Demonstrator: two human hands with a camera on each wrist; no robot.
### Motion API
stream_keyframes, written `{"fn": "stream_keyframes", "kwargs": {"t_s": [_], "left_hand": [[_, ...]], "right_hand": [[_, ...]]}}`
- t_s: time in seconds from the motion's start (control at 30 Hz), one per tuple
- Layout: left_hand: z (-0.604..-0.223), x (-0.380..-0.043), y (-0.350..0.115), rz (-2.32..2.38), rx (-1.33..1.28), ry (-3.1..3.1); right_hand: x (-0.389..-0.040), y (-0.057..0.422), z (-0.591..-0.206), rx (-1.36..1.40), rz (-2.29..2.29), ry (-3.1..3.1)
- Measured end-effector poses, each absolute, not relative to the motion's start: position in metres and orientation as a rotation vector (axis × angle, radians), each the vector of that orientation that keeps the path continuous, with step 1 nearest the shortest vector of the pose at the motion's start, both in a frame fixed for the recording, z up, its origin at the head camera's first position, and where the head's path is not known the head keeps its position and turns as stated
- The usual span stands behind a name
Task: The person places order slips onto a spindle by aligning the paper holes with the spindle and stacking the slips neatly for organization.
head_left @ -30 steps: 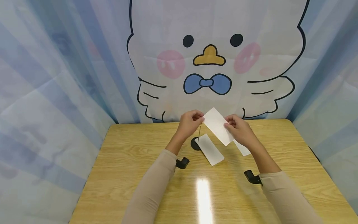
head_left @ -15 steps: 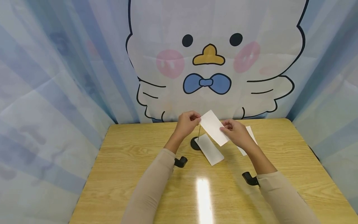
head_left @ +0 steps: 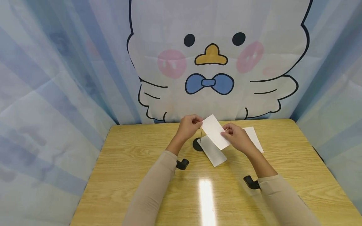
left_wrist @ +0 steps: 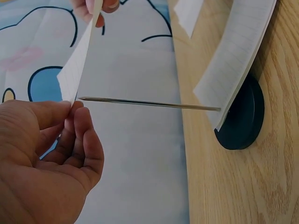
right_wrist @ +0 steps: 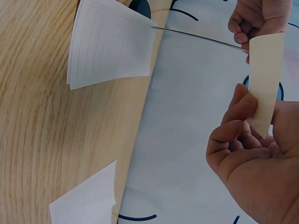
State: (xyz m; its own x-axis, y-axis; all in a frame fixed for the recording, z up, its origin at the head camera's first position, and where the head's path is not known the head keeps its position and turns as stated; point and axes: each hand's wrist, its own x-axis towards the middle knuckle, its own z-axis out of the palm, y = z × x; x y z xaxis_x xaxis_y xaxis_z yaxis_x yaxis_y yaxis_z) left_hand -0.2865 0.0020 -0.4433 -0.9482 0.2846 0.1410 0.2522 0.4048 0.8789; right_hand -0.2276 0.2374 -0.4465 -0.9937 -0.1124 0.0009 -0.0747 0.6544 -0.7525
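And here the left hand (head_left: 189, 127) pinches the paper slip (head_left: 214, 131) at ten o'clock, the right hand (head_left: 237, 137) at three, metal spike (left_wrist: 149, 103) point just beside that corner — sideways drift could tear it or prick the left fingers (left_wrist: 84, 122)!

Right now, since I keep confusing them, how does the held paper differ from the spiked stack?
The held paper is up in the air, pinched by the left hand and right hand; the spiked stack sits low at the black base, with no hand on it. The spike runs through the spiked stack, but its tip shows outside the held paper. Both are white and longer than wide.
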Motion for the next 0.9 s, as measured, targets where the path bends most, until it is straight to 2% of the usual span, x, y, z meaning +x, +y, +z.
{"fn": "stream_keyframes", "kwargs": {"t_s": [0.9], "left_hand": [[-0.4501,-0.2887,0.0029,1.648,0.420,2.562]], "right_hand": [[-0.2302,0.2389,-0.4530,-0.167,-1.254,2.821]]}}
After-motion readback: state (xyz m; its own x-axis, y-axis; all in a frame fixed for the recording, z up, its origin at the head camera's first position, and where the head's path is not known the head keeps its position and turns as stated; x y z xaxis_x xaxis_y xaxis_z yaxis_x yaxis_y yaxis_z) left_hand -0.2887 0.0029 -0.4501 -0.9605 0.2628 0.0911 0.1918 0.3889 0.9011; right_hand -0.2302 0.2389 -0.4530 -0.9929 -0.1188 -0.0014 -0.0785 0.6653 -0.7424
